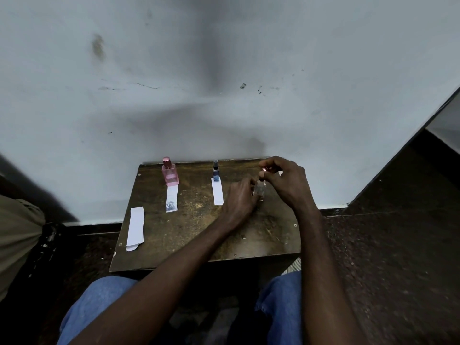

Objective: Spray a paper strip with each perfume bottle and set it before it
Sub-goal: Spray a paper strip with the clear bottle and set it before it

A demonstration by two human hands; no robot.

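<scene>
- Left hand (240,200) grips the clear perfume bottle (260,189); keep it upright on the tabletop (199,232).
- Right hand (283,180) pinches the cap (263,169); pull it straight up, without tilting.

pink bottle (170,174), blue bottle (216,171), white strips (135,228)

This seems a plain, bare indoor room, perhaps in a simple home; more exactly I cannot tell. A small wooden desk (189,235), worn and scratched, stands pushed against a pale painted wall (174,95) with scuffs, stains and a thin crack. The floor (388,260) is dark and speckled, and a dark skirting (99,224) runs along the wall's foot.
</scene>
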